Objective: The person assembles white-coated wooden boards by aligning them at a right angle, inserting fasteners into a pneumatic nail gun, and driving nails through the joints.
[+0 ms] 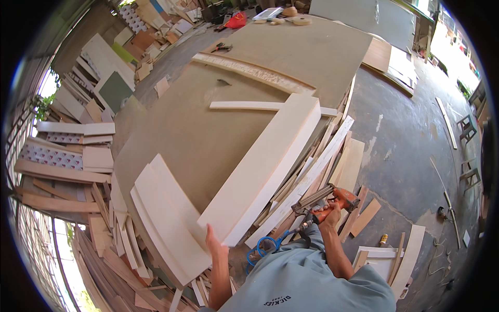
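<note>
A long white box-shaped wooden piece (pixel 265 161) lies slantwise over the large work table (pixel 182 109), its near end toward me. At that end's left corner is my left hand (pixel 215 245), gripping the edge with the thumb up against it; the other fingers are mostly hidden. My right hand (pixel 328 217) is wrapped round the handle of an orange nail gun (pixel 343 199), held off to the right, apart from the box. A blue coiled air hose (pixel 267 245) runs from the gun's handle. Under the box's far part passes a thin white strip (pixel 244 105).
Left of the box rest white panels (pixel 169 218). A shallow tray-like length of wood (pixel 254 74) and a dark-handled tool (pixel 221 47) are farther back. Loose wood strips (pixel 312 177) crowd the table's right side. Offcuts (pixel 67 156) are stacked at left; stools (pixel 468 127) stand far right.
</note>
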A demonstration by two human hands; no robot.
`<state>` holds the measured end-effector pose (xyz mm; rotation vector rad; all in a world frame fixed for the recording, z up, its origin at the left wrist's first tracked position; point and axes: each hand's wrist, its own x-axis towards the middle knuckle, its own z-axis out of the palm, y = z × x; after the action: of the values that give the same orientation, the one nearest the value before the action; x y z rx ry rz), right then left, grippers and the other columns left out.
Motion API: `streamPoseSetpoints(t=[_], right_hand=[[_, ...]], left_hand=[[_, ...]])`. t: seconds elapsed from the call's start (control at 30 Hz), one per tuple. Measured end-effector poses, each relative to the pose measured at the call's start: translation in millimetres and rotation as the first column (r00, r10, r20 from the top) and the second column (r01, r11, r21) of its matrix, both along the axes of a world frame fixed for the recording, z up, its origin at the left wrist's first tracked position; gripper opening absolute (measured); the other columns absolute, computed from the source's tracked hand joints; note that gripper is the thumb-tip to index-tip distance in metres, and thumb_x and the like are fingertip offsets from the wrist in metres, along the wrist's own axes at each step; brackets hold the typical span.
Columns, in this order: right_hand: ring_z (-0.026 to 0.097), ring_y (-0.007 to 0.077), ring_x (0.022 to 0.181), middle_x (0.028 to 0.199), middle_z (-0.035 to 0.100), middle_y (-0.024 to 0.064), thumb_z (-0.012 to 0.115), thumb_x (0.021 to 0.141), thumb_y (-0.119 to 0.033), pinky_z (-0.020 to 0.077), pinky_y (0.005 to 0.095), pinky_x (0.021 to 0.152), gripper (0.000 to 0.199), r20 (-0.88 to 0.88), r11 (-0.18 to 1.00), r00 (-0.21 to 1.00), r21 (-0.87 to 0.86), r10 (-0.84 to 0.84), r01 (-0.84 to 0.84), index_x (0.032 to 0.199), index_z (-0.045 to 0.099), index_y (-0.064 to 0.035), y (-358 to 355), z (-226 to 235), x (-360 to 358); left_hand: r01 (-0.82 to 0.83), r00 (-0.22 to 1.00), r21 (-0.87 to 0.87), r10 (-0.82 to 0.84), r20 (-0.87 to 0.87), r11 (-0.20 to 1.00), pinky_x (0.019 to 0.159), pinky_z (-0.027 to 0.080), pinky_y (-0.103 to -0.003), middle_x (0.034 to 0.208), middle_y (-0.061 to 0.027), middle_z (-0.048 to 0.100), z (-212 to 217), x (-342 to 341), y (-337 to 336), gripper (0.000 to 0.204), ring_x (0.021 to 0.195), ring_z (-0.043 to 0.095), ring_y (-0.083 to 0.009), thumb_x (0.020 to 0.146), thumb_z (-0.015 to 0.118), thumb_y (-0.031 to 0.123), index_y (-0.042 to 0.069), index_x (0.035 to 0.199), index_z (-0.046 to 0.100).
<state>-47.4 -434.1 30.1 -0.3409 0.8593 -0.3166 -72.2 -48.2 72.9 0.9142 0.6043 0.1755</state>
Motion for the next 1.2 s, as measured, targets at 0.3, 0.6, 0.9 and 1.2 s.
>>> streamPoseSetpoints(t=[0.3,0.6,0.9,1.2], right_hand=[[0.051,0.0197,0.051,0.064,0.046,0.0028,0.053,0.082,-0.011,0.0517,0.0498,0.054,0.020,-0.072,0.988,0.989,0.094,0.127,-0.120,0.101,0.047,-0.0144,-124,31,80],[0.053,0.0212,0.049,0.063,0.047,0.0031,0.054,0.080,-0.010,0.0554,0.0567,0.052,0.018,-0.095,0.995,0.991,0.059,0.090,-0.084,0.095,0.045,-0.0123,-191,-4,115],[0.049,0.0218,0.046,0.062,0.045,0.0021,0.052,0.078,-0.012,0.0554,0.0595,0.056,0.011,-0.144,0.997,0.989,0.076,0.020,-0.009,0.086,0.045,-0.0095,-239,-21,100],[0.049,0.0186,0.052,0.063,0.044,0.0018,0.048,0.084,-0.015,0.0538,0.0500,0.052,0.008,-0.114,0.923,0.922,0.070,-0.369,0.378,0.078,0.044,-0.0122,-279,-34,39]], left_hand=[[-0.321,0.947,0.375,0.298,0.121,0.870,0.098,0.047,-0.040,0.127,-0.0128,0.061,128,1,-115,0.049,0.115,0.060,-0.0256,0.103,0.053,0.035,-0.005,0.132,0.053],[-0.289,0.946,0.283,0.227,0.232,0.915,0.103,0.045,-0.042,0.130,-0.0109,0.061,225,28,-178,0.049,0.117,0.059,-0.0250,0.103,0.051,0.038,0.000,0.134,0.054],[-0.239,0.946,-0.031,0.240,0.219,0.971,0.108,0.044,-0.042,0.143,-0.0134,0.052,146,263,-290,0.058,0.127,0.054,-0.0297,0.103,0.050,0.041,-0.003,0.141,0.046],[-0.377,0.926,-0.095,0.373,-0.059,0.921,0.095,0.057,-0.043,0.130,-0.0242,0.057,135,461,-413,0.058,0.108,0.064,-0.0369,0.101,0.054,0.040,-0.013,0.125,0.050]])
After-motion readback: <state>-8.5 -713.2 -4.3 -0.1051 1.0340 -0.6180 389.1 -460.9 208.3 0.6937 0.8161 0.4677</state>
